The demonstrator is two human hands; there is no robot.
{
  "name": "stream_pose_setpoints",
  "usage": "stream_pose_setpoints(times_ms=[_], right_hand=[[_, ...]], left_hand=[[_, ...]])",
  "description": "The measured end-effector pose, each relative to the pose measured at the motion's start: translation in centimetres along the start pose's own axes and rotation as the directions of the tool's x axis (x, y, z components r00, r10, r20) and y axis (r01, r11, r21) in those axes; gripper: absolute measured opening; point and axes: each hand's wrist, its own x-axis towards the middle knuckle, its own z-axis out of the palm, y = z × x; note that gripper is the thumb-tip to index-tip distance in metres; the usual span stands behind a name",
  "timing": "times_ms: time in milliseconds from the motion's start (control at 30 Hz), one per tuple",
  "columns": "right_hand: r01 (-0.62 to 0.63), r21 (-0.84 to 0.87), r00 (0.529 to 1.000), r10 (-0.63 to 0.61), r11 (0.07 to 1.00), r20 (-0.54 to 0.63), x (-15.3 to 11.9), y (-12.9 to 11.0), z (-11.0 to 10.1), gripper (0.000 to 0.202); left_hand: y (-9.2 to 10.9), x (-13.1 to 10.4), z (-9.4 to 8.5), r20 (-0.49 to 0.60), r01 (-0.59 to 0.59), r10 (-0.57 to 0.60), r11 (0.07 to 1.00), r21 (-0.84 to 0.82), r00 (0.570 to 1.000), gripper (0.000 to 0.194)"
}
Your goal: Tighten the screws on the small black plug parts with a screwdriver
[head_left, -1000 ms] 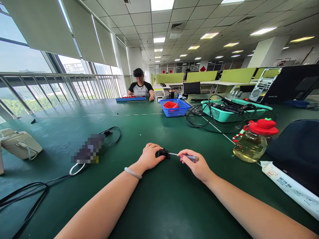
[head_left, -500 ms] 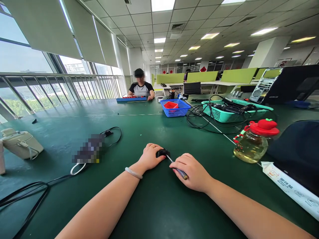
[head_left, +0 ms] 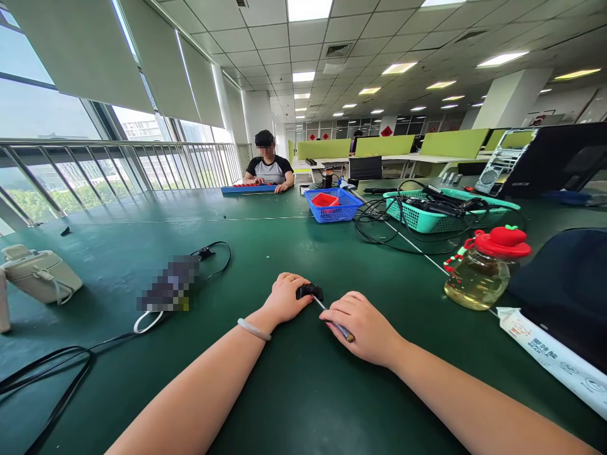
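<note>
My left hand, with a pale bangle at the wrist, grips a small black part against the green tabletop. The fingers cover its left end, and I cannot make out what kind of part it is. In my right hand is a screwdriver, held at a slant between thumb and fingers. Its thin metal shaft points up and left, and the tip meets the near side of the black part.
A blurred phone-like device with a cable lies left. A blue basket, a teal basket of cables and a red-lidded bottle stand to the right. Across the green table sits a person behind a blue tray.
The screwdriver and my right hand have shifted slightly left, its tip moving along the black part. My left hand stays put. The person opposite has brought a hand over the blue tray.
</note>
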Motion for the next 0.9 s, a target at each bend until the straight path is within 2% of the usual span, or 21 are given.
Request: stream_pose_setpoints(times_ms=[367, 567, 900], right_hand=[[-0.01, -0.02, 0.996, 0.008, 1.0, -0.086, 0.03, -0.17, -0.17, 0.018], [0.003, -0.009, 0.999, -0.003, 1.0, -0.045, 0.0, -0.03, -0.02, 0.019], [-0.036, -0.001, 0.998, 0.036, 0.999, -0.047, 0.01, -0.1, -0.06, 0.02]], left_hand=[[0.22, 0.0, -0.09, -0.013, 0.016, -0.016, 1.0, -0.014, 1.0, 0.033], [0.05, -0.02, 0.06, -0.019, 0.009, -0.009, 1.0, -0.025, 1.0, 0.033], [0.28, -0.03, -0.09, -0.014, 0.008, -0.008, 1.0, -0.013, 1.0, 0.033]])
